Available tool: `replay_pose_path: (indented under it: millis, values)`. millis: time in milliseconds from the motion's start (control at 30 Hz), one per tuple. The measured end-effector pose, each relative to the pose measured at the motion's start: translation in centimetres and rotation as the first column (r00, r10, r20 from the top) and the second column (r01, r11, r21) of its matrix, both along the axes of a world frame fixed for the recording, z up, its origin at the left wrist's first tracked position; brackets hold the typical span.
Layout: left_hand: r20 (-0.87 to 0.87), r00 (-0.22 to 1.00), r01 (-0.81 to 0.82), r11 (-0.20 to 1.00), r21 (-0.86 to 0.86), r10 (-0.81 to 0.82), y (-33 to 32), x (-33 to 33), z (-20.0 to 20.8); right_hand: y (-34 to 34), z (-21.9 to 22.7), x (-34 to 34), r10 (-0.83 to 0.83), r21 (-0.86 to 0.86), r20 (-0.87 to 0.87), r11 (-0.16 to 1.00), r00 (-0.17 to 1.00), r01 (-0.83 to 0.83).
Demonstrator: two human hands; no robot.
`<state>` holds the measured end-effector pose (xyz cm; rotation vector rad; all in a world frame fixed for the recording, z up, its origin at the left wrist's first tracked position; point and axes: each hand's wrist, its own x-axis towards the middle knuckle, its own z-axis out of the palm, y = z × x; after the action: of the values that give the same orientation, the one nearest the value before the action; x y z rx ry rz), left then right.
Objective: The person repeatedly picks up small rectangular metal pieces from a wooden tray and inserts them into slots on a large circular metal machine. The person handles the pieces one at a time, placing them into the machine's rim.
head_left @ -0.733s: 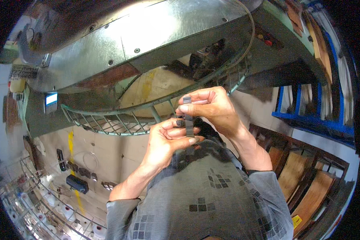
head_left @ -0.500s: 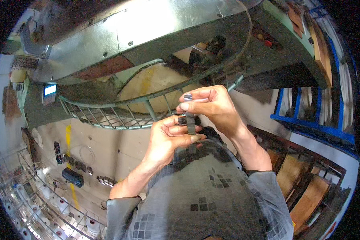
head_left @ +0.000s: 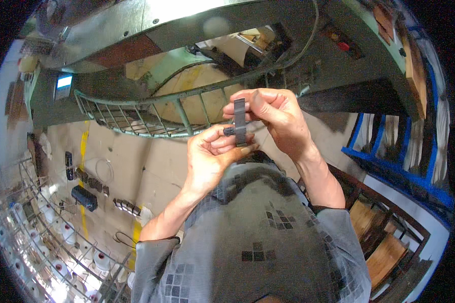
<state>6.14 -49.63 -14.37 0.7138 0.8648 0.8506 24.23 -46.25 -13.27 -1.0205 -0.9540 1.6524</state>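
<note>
A narrow dark grey strip (head_left: 239, 113) stands upright between my hands, over my lap. My left hand (head_left: 206, 156) is closed round its lower end, the thumb pressed along the near side. A small black piece (head_left: 229, 131) pokes out between the left fingers beside the strip; its kind is unclear. My right hand (head_left: 280, 113) is curled at the upper end of the strip, its fingers behind it. The right thumb is raised just right of the strip, apart from its face.
Ahead curves a green railing (head_left: 184, 118) below a large metal machine housing (head_left: 106, 45). Yarn cones (head_left: 102, 260) stand on a wire rack at lower left. Dark blocks (head_left: 84, 198) lie on the floor. To the right are a blue rack (head_left: 389, 169) and wooden slats (head_left: 387, 260).
Both hands have risen slightly in the view with the strip. My right thumb has lifted off the strip's upper part, baring more of it. The view has tilted a little downward.
</note>
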Motion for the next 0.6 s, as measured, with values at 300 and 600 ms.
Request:
replay_pose_path:
  millis: [300,600]
  values:
    - [-0.138,0.969,-0.157,0.943,0.293,0.204,-0.7,0.0,0.3,-1.0,-2.5,1.2,0.089,0.000,-0.054,0.996,0.995,-0.089]
    - [-0.013,0.931,-0.314,0.816,0.485,0.366,5.2,-1.5,5.7,2.2,1.9,-3.8,-0.032,0.297,0.164,0.955,0.986,-0.018]
